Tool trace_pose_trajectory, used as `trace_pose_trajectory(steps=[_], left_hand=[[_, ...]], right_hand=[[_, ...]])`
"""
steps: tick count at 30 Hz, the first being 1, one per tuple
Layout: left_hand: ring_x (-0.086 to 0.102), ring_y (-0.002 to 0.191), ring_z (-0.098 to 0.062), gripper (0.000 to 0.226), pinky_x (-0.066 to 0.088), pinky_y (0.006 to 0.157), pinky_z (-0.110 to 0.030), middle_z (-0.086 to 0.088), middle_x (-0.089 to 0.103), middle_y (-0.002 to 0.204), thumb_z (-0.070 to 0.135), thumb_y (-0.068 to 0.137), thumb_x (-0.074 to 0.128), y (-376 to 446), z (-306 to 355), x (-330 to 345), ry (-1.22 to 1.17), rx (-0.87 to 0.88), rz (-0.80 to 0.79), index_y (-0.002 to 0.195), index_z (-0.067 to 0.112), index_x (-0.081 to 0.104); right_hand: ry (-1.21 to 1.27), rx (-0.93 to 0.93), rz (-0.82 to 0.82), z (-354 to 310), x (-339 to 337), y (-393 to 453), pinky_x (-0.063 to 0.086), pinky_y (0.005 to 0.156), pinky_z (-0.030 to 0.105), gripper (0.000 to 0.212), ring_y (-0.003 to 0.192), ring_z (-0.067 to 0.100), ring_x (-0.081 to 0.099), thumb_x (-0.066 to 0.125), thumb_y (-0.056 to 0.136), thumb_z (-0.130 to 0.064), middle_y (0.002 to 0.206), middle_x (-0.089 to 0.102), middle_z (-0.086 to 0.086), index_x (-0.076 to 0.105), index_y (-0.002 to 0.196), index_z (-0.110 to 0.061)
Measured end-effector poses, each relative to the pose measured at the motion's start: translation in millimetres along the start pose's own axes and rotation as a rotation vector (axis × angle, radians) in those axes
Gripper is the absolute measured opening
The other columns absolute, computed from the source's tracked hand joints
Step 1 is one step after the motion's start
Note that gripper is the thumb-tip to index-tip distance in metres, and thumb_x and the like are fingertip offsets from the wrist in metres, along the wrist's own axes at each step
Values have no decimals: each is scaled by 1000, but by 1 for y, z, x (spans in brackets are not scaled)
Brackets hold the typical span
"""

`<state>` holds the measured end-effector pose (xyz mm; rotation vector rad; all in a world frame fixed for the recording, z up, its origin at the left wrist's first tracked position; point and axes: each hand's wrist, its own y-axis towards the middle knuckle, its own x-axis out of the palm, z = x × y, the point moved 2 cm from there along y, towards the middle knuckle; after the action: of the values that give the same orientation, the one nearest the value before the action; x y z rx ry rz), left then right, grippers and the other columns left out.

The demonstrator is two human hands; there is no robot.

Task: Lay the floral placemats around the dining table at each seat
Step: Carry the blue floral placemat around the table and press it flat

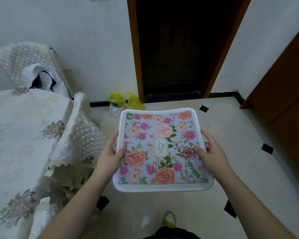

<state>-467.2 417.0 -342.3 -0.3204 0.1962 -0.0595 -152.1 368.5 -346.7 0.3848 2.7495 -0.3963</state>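
floral placemat [162, 149], white-bordered soft cloth with pink and peach blooms, held over the floor. left hand [109, 152] and right hand [212, 150] pinch its side edges, thumbs on top. probably light and floppy; edges bow, so two-sided support suits. dining table [21, 135], white-clothed, sits left.

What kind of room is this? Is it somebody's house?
Probably yes, a dining area in a home. A table under a white embroidered tablecloth has a chair with a quilted cream cover pushed up to it, and a dark wooden doorway opens onto the pale tiled floor.
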Motion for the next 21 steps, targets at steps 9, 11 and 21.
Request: trace_pose_trajectory(steps=[9, 11, 21], left_hand=[[75, 85, -28, 64, 60, 75, -53, -3, 75, 106, 16, 97, 61, 54, 21, 9, -31, -15, 116, 147, 43, 34], [75, 86, -29, 64, 60, 74, -53, -4, 75, 108, 16, 97, 61, 66, 23, 6, -43, -24, 129, 148, 43, 33], [75, 85, -29, 60, 61, 71, -50, -4, 74, 108, 15, 96, 61, 143, 30, -22, -129, 3, 218, 145, 41, 38]], right_hand=[[-1, -39, -149, -29, -2, 95, 59, 64, 31, 58, 76, 8, 73, 62, 94, -18, 93, 75, -6, 39, 144, -37], [-10, -53, -173, -36, 4, 112, 57, 61, 27, 57, 75, 7, 73, 62, 94, -19, 93, 74, -6, 38, 144, -36], [-49, -107, -254, -74, 51, 205, 60, 65, 30, 57, 79, 9, 74, 62, 94, -20, 95, 75, -5, 38, 143, -38]])
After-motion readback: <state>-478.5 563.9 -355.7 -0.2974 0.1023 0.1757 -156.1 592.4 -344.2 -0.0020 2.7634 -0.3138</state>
